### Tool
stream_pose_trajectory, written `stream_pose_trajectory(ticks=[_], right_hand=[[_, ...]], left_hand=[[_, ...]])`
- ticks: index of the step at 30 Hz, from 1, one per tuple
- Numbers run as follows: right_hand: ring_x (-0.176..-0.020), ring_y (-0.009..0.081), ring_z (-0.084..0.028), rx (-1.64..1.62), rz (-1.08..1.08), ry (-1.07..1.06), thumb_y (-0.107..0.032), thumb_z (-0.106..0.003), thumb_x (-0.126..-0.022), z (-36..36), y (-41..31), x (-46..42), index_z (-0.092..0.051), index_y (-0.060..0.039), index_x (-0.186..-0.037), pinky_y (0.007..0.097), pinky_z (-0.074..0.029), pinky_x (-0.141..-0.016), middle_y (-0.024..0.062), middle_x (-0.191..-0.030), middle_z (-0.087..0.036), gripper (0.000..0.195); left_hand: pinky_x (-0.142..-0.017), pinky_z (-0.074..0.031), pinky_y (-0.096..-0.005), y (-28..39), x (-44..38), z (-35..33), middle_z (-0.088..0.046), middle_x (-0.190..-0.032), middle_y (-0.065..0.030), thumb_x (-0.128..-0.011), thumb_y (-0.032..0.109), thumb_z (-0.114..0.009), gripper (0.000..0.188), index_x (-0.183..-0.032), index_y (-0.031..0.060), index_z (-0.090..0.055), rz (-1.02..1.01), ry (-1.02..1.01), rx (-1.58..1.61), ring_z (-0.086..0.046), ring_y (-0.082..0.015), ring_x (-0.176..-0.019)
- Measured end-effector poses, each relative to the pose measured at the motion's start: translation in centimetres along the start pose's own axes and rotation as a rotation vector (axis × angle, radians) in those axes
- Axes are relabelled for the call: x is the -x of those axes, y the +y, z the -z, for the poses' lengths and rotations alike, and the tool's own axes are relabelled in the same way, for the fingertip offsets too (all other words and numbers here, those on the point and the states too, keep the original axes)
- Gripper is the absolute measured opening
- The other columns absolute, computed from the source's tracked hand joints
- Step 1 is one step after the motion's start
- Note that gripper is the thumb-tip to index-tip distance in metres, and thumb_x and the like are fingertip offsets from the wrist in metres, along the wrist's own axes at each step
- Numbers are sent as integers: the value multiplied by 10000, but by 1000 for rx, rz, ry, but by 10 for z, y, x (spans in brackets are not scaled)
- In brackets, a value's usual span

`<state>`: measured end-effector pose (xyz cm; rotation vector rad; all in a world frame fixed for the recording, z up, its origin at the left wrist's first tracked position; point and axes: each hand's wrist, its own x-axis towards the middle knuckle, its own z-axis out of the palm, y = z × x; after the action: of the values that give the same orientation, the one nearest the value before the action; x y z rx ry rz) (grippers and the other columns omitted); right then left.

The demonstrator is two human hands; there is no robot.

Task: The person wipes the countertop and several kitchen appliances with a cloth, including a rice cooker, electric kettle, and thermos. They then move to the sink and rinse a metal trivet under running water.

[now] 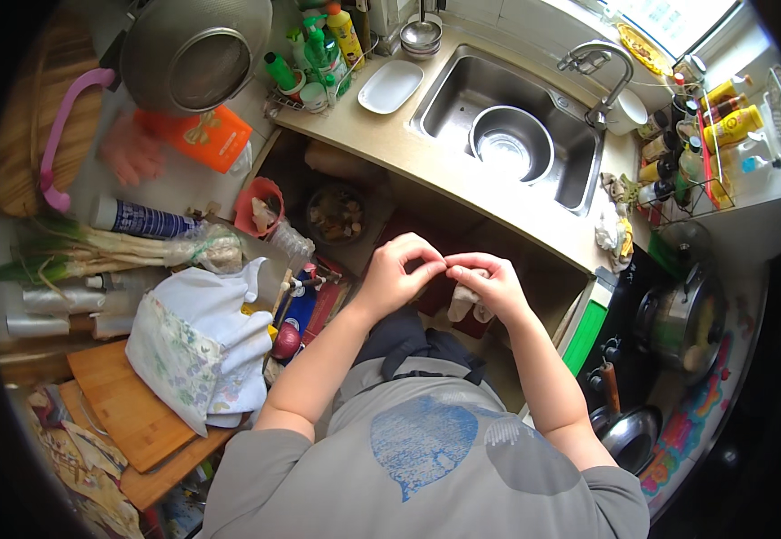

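Note:
In front of my waist, my left hand [402,269] and my right hand [491,283] meet at the fingertips. Thumb and forefinger are pinched together on each. Anything between those tips is too small to make out. Under the curled fingers of my right hand hangs a pale beige, crumpled item [461,303], which looks like cloth. Part of it is hidden by the hand. Beyond both hands lies the front edge of the counter [390,158], with a dark open space below it.
A steel pot [512,141] stands in the sink [451,87], near a white dish [390,86]. To the left are scallions [114,249], a floral cloth [181,350], a red onion [287,340] and a wooden board [127,404]. Pans [630,441] occupy the stove on the right.

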<state>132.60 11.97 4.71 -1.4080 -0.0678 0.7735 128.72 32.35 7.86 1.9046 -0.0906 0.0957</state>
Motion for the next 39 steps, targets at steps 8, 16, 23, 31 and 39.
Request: stream_pose_trajectory(ticks=[8,16,23,31,39], right_hand=[[-841,107,-611,-244,30,509,-172,-648,-904,29,10,3,-650,-3,-1089,235,-481,-758,88,-945,-679,251],[-814,103,-622,-316,34,769,-171,-655,-905,16,26,42,-649,-6,-1068,241,-500,-729,85,-936,-679,232],[-896,115,-626,-425,227,898,-184,-622,-932,5,28,109,-634,7,-1089,250,-508,-794,88,-993,-666,248],[-854,193,-640,-1446,837,896,-424,-588,-926,-88,132,311,-637,-104,-1034,381,-550,-751,53,-948,-661,341],[-1213,321,-507,-1278,1475,1457,-95,-479,-807,-301,273,521,-384,44,-1372,499,-369,-1084,192,-1322,-500,590]], left_hand=[[-676,-535,-435,-253,-41,111,-689,-753,-143,-663,397,-800,327,-713,88,-704,608,223,-724,-675,-336,-737],[-1074,-292,-518,-356,-74,139,-300,-1478,-171,-839,187,-617,680,-1448,245,-321,1356,-141,-1049,-372,-359,-1343],[-964,-463,-409,-396,-92,79,-631,-1155,-210,-814,107,-555,339,-1133,17,-627,692,-369,-848,-580,-338,-1124],[-1029,-419,-415,-261,-7,-191,-482,-1366,-214,-737,189,-640,634,-1342,74,-488,239,-939,-667,-475,-333,-1256],[-955,-457,-423,77,354,-304,-441,-1413,-121,-933,307,-600,597,-1441,102,-363,285,-2230,-185,-452,-265,-1269]])
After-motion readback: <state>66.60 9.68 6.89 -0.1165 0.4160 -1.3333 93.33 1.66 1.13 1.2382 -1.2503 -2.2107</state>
